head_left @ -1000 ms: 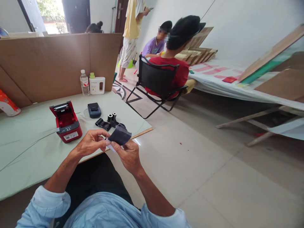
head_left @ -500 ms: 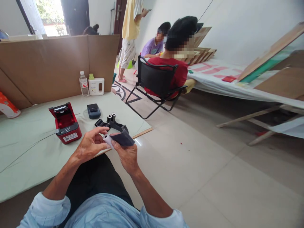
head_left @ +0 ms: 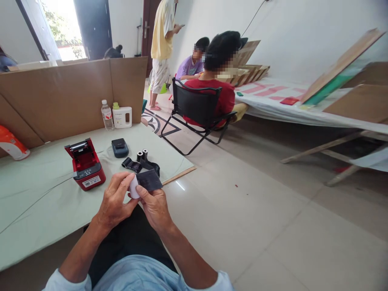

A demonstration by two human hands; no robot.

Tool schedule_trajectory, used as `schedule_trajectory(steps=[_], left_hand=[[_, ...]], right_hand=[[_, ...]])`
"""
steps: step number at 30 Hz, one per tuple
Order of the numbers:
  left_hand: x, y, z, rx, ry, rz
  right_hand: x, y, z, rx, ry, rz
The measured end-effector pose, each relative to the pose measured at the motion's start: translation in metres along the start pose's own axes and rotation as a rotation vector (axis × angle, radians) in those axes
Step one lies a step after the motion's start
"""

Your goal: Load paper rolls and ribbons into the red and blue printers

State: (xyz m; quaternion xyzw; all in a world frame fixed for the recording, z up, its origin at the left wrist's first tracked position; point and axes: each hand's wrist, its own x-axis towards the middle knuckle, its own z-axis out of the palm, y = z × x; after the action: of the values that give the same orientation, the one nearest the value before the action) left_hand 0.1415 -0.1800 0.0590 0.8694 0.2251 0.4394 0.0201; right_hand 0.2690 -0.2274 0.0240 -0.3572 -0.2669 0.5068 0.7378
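Note:
My left hand [head_left: 114, 201] and my right hand [head_left: 154, 205] meet over my lap at the table's near edge. Together they pinch a small white paper roll [head_left: 133, 188] partly covered by a dark wrapper [head_left: 148, 180]. The left fingers curl round the roll's white end; the right thumb and fingers press on the wrapper. Just beyond, on the green table mat [head_left: 39, 190], lie more dark-wrapped rolls [head_left: 141, 159], a small dark device [head_left: 120, 147], and a red label printer [head_left: 85, 164] with its lid up.
A water bottle [head_left: 107, 115] and a white jug [head_left: 122, 116] stand by a cardboard screen [head_left: 69, 95]. A person in red sits in a black folding chair [head_left: 197, 113]; others are beyond. A cloth-covered low table [head_left: 303, 115] with boards lies right.
The dark wrapper has been peeled back, baring the roll's white end. Both hands have shifted slightly toward my body, and the camera tilted up a little.

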Motion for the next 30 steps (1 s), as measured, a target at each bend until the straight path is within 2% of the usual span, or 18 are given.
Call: schedule_trajectory(steps=[6,10,13,16,19,22,25,28,30], left_hand=[[0.009,0.007,-0.006,0.084,0.012,0.047],[0.009,0.009,-0.002,0.144,-0.036,0.049],[0.01,0.008,0.0,0.153,-0.102,-0.004],[0.017,0.004,-0.008,-0.016,-0.219,-0.099],[0.031,-0.004,-0.022,-0.288,-0.365,-0.252],[0.052,-0.013,-0.028,-0.41,-0.53,-0.342],[0.078,-0.022,-0.017,-0.413,-0.64,-0.283],[0.111,-0.033,0.01,-0.39,-0.706,-0.163],[0.136,-0.044,0.032,-0.31,-0.691,-0.093]], right_hand=[[0.0,0.0,0.001,-0.168,0.09,-0.15],[0.001,-0.001,0.004,-0.21,0.096,-0.169],[0.004,0.003,0.002,-0.228,0.133,-0.165],[0.007,0.006,-0.003,-0.205,0.137,-0.15],[0.008,0.002,-0.01,-0.136,0.032,-0.116],[0.01,-0.007,-0.016,-0.127,-0.04,-0.128],[0.023,-0.016,-0.027,-0.152,-0.008,-0.177],[0.048,-0.022,-0.045,-0.134,0.047,-0.235],[0.07,-0.028,-0.062,-0.119,0.101,-0.261]])
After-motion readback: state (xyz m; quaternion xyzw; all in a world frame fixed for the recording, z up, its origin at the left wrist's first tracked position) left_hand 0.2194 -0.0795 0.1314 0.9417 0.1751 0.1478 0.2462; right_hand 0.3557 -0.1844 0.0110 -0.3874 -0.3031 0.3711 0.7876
